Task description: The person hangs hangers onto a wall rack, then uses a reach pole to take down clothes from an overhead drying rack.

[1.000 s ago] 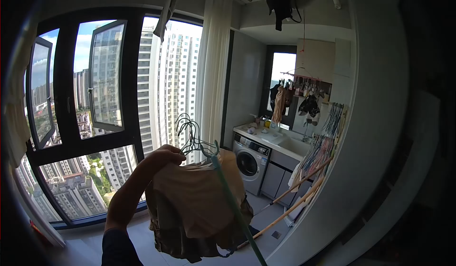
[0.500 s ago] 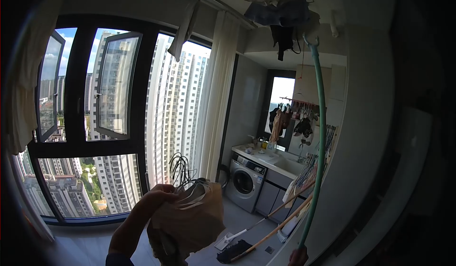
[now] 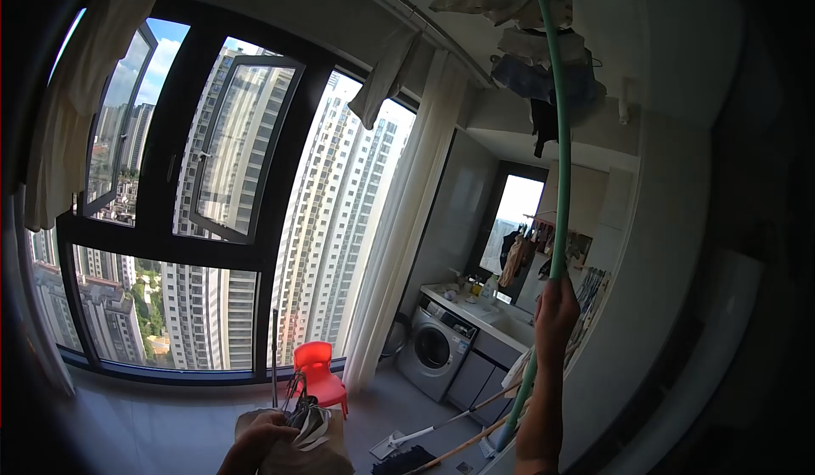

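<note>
Evidently, one green pole [image 3: 561, 135] is being held nearly upright by the right hand [image 3: 557, 309], whose fingers are being kept wrapped around it; its top is being cut off from view. For a steady hold, a snug grip close to the forearm's line is probably being called for, with the pole being guided slowly so that no overhead clothes [image 3: 543, 48] are being snagged. Below, one bundle of garments [image 3: 327, 451] is being held by the left hand [image 3: 259, 441], its fingers being curled near the hanger hooks [image 3: 299, 388]. Ideally, those hooks are being kept together and facing one way, as tangling is being risked otherwise; they are being overlapped too much for counting.

Overhead, at least four garments are being hung, though an exact count is being prevented by overlap. One pale cloth [image 3: 384, 80] is being hung near the curtain [image 3: 407, 212]. By the floor's window-side edge, one red chair [image 3: 316, 375] is being lit. Farther right on the floor, two mop heads [image 3: 406, 460] are being shown. Beyond, one washing machine [image 3: 431, 348] is being housed under the left end of the table [image 3: 482, 315].
</note>
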